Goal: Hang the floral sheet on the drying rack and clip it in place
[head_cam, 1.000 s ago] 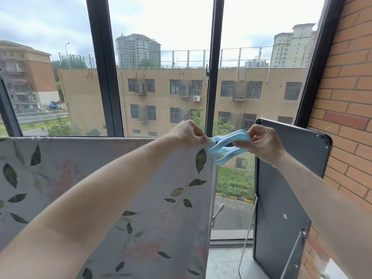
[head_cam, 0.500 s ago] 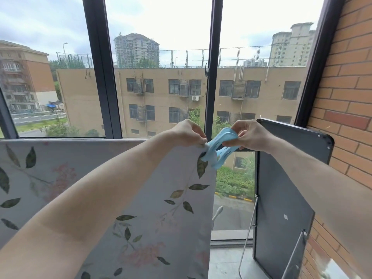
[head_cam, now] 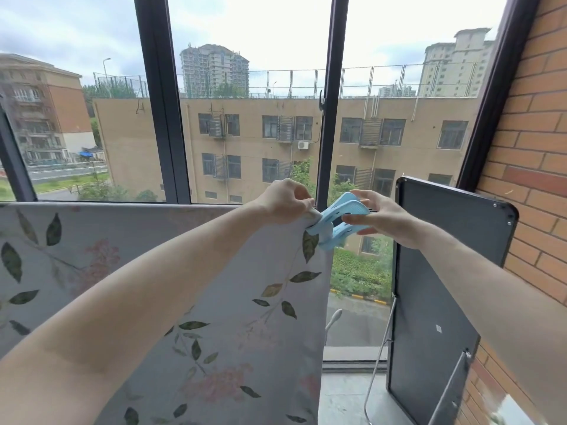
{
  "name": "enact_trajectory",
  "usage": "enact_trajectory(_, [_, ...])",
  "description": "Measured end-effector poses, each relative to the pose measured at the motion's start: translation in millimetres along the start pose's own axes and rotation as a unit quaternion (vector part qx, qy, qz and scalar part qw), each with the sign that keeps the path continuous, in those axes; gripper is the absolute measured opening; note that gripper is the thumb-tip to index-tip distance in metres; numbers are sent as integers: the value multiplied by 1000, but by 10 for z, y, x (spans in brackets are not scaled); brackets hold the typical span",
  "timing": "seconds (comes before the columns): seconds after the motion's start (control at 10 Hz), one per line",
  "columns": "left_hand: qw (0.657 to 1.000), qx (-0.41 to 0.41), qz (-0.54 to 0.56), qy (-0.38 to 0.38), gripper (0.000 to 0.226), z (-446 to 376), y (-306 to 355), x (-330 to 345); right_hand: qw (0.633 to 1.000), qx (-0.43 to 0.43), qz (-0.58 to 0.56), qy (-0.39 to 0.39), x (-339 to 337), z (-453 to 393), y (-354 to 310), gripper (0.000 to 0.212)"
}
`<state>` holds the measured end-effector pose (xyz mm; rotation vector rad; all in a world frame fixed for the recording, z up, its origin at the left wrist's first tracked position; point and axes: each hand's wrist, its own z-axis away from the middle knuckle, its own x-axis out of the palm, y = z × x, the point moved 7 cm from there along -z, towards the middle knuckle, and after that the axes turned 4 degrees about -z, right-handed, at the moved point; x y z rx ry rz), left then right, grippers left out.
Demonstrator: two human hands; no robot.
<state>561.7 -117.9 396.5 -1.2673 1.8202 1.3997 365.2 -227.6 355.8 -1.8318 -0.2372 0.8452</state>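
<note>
The floral sheet [head_cam: 239,302], pale grey with green leaves and pink flowers, hangs over a rail that it hides, with its top edge level across the view. My left hand [head_cam: 285,200] pinches the sheet's top right corner. A large light blue clip [head_cam: 336,222] sits with its jaws over that corner. My right hand [head_cam: 380,216] holds the clip's handles between fingers and thumb, just to the right of my left hand.
A dark folded table [head_cam: 435,302] with metal legs leans against the brick wall [head_cam: 527,167] on the right. Dark window frames [head_cam: 326,118] stand right behind the sheet. A grey floor strip [head_cam: 346,400] shows below.
My right hand has pushed the blue clip left onto the sheet's top right corner, where its jaws now sit. My left hand has kept pinching that corner.
</note>
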Motion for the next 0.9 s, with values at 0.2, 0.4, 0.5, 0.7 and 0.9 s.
enact_trajectory(0.2, [992,39,-98,70,31,385,-58,-100,992,-25,-44,119,57,305,250,114])
enact_trajectory(0.4, [984,70,-124,109,56,1171,-273,220,974,23,-28,222,765,794,984,84])
enact_trajectory(0.5, [993,-3,-85,78,47,1585,-645,407,983,35,-46,175,1303,905,1183,78])
enact_trajectory(0.7, [984,-166,-51,34,38,2598,-1548,563,982,-13,-61,180,1989,993,962,72])
enact_trajectory(0.9, [965,-239,-85,62,38,3503,-2053,31,990,-65,-77,103,2924,1152,258,60])
